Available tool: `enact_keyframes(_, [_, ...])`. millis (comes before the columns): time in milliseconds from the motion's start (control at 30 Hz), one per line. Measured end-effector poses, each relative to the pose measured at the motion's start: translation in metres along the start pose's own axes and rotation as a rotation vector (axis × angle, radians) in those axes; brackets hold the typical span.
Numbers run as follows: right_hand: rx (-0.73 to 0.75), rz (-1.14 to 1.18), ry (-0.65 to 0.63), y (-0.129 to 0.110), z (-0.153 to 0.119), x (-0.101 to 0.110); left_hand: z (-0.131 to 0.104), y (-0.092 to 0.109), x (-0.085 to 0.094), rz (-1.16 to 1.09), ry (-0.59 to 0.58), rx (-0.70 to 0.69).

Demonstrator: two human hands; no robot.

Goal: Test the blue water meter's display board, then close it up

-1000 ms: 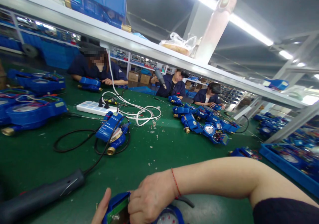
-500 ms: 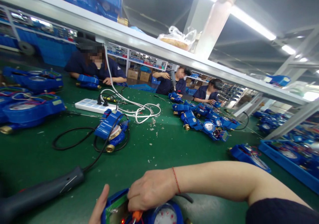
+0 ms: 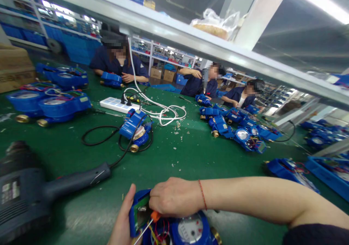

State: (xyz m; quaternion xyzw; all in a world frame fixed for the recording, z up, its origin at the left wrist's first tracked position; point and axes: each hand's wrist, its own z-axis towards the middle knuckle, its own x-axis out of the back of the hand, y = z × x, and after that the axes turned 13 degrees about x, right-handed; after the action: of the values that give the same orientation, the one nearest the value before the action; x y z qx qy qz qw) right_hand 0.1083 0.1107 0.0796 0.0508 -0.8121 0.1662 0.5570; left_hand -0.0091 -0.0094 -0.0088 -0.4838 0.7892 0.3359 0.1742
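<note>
Your right hand [image 3: 174, 201] is curled, fingers pressed together over the top of the blue water meter [image 3: 174, 227] at the bottom edge of the view, right in front of you on the green table [image 3: 191, 157]. It looks like it pinches an orange-handled screwdriver [image 3: 148, 223], tip angled down-left into the open housing; the exact grip is hidden under the fingers. Your left hand [image 3: 122, 223] lies spread flat against the meter's left side, thumb up, bracing it. The meter's cover is open: green circuit board, red and yellow wires, dial face to the right, brass fitting at lower right.

Step in hand, judging by this: working on the electronics inside the open housing, likely a screw or terminal. The next move calls for a steady brace from the left hand and the screwdriver tip kept off the loose wires.

Around you: a dark heat gun [image 3: 24, 197] lies to the left, its black cord running up to another blue meter [image 3: 136, 130] mid-table. A white power strip [image 3: 116, 105] with a white cable sits beyond it. More meters are piled left [image 3: 51, 105] and right [image 3: 237, 127]. Three co-workers sit on the far side, busy with their own meters.
</note>
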Motion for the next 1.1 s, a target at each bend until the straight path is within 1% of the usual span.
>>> enact_keyframes(67, [-0.004, 0.004, 0.047, -0.001, -0.002, -0.002, -0.012, 0.008, -0.015, -0.006, 0.007, 0.135])
enact_keyframes(133, [0.009, 0.026, 0.084, -0.001, -0.005, -0.003, -0.02, 0.015, -0.028, -0.078, -0.058, 0.233])
enact_keyframes(200, [0.001, 0.057, 0.126, 0.0, -0.008, -0.003, -0.024, 0.019, -0.034, -0.171, -0.118, 0.304])
enact_keyframes(233, [-0.016, 0.1, 0.167, 0.0, -0.01, -0.003, -0.025, 0.019, -0.036, -0.212, -0.132, 0.332])
enact_keyframes(300, [-0.067, 0.257, 0.312, 0.001, -0.013, -0.005, -0.025, 0.019, -0.036, -0.272, -0.15, 0.344])
enact_keyframes(400, [-0.165, 0.513, 0.601, 0.002, -0.017, -0.008, -0.023, 0.018, -0.032, -0.258, -0.106, 0.307])
enact_keyframes(500, [-0.365, 0.686, 0.825, 0.004, -0.023, -0.015, -0.023, 0.016, -0.025, -0.2, -0.077, 0.283])
enact_keyframes(567, [-0.512, 0.743, 0.901, 0.007, -0.027, -0.024, -0.024, 0.015, -0.02, -0.179, -0.102, 0.278])
enact_keyframes(633, [-0.6, 0.724, 0.908, 0.012, -0.032, -0.037, -0.024, 0.013, -0.014, -0.158, -0.142, 0.282])
enact_keyframes(667, [-0.622, 0.706, 0.898, 0.014, -0.034, -0.044, -0.023, 0.012, -0.011, -0.146, -0.183, 0.281])
enact_keyframes(700, [-0.644, 0.686, 0.881, 0.017, -0.036, -0.052, -0.022, 0.01, -0.008, -0.131, -0.247, 0.276])
enact_keyframes(800, [-0.681, 0.586, 0.798, 0.026, -0.04, -0.076, -0.017, 0.005, 0.003, -0.093, -0.494, 0.237])
enact_keyframes(867, [-0.694, 0.509, 0.739, 0.031, -0.042, -0.089, -0.014, 0.002, 0.01, -0.091, -0.604, 0.219])
enact_keyframes(900, [-0.7, 0.473, 0.715, 0.033, -0.042, -0.093, -0.013, 0.0, 0.012, -0.094, -0.633, 0.205])
enact_keyframes(1000, [-0.723, 0.365, 0.671, 0.037, -0.042, -0.099, -0.014, -0.006, 0.017, -0.1, -0.7, 0.121])
enact_keyframes(1100, [-0.724, 0.268, 0.652, 0.04, -0.038, -0.092, -0.018, -0.012, 0.017, -0.146, -0.754, 0.04])
